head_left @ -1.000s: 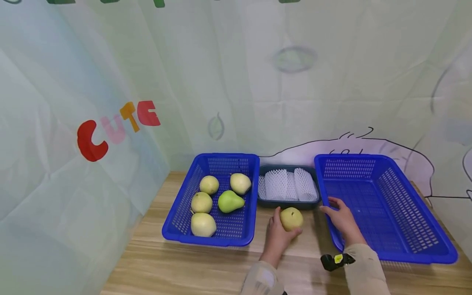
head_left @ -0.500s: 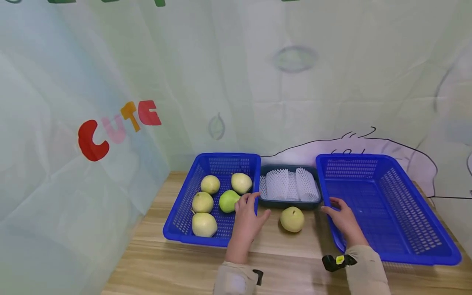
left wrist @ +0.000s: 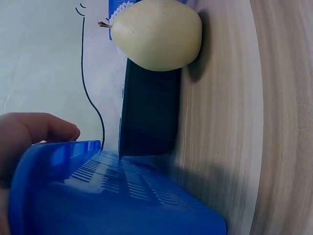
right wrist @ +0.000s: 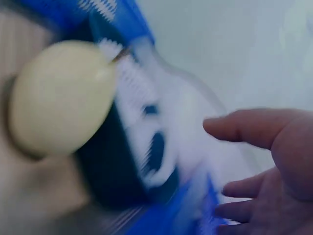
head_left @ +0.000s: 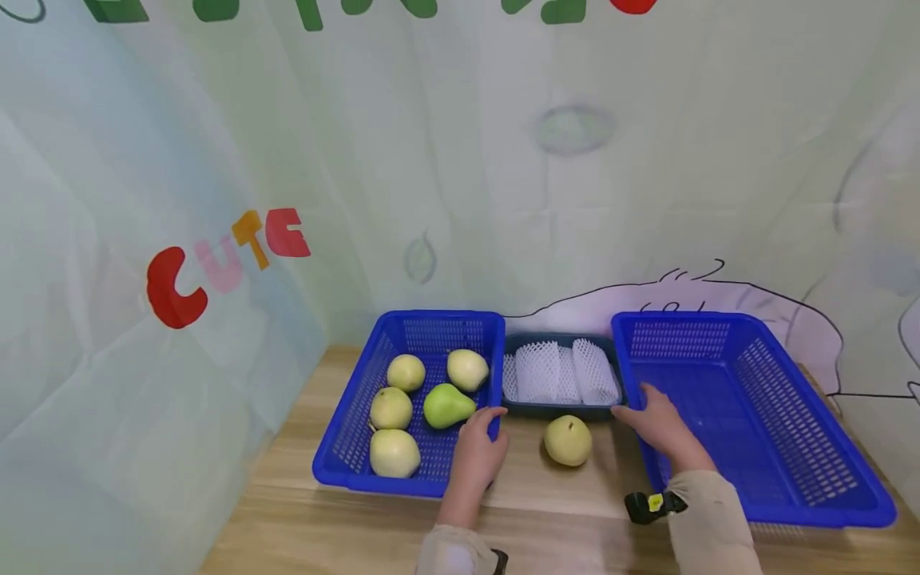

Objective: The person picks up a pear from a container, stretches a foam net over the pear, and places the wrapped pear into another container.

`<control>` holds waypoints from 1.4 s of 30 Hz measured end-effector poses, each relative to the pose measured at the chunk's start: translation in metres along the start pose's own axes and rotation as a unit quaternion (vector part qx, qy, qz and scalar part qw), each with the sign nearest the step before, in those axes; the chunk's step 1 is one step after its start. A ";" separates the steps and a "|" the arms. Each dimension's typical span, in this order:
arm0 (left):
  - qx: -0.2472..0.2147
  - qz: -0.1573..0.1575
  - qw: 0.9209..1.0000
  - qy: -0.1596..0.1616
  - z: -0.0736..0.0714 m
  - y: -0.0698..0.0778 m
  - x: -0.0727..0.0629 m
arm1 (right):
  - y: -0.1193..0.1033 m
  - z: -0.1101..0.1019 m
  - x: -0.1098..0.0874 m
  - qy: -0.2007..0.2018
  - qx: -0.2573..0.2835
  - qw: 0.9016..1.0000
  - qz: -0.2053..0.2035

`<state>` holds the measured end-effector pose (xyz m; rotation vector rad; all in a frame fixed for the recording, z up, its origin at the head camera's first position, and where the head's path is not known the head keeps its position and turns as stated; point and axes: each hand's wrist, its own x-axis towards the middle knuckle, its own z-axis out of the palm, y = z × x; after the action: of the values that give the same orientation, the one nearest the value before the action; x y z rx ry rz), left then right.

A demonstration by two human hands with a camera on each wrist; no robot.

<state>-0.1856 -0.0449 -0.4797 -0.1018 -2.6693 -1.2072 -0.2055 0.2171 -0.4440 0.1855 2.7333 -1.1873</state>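
Observation:
My left hand (head_left: 476, 455) grips the near part of the right rim of the left blue basket (head_left: 338, 435), its fingers bent over the edge. The left wrist view has a fingertip (left wrist: 63, 129) showing just past that blue rim. Inside this basket lie several pale yellow pears and one green pear (head_left: 447, 406). A single yellow pear (head_left: 568, 441) stands on the table between my hands. At the left rim of the right blue basket (head_left: 848, 511) is my right hand (head_left: 664, 427). Its thumb (right wrist: 244, 127) and fingers are extended and apart in the right wrist view, holding nothing.
Between the baskets, behind the lone pear, a dark tray (head_left: 561, 411) holds white foam net sleeves (head_left: 539, 373). A printed cloth backdrop (head_left: 460, 160) hangs behind the wooden table (head_left: 287, 527).
My left hand let go of the lone pear, moved left and took hold of the left basket's rim. My right hand stayed near the right basket's rim, its fingers shifting slightly.

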 end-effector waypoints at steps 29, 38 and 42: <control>-0.007 0.004 1.000 0.000 -0.001 0.000 -0.005 | -0.040 0.019 0.050 0.269 -0.139 0.949 -0.082; 0.013 0.017 0.996 0.082 0.001 0.012 -0.007 | -0.044 0.024 0.008 0.316 0.079 0.944 -0.051; -0.020 0.061 0.994 0.093 0.004 0.028 0.001 | -0.049 0.031 -0.003 0.318 0.124 0.937 -0.080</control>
<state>-0.1832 -0.0232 -0.4610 -0.1492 -2.4416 -1.1704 -0.2081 0.1607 -0.4289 0.4569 3.1631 -1.7850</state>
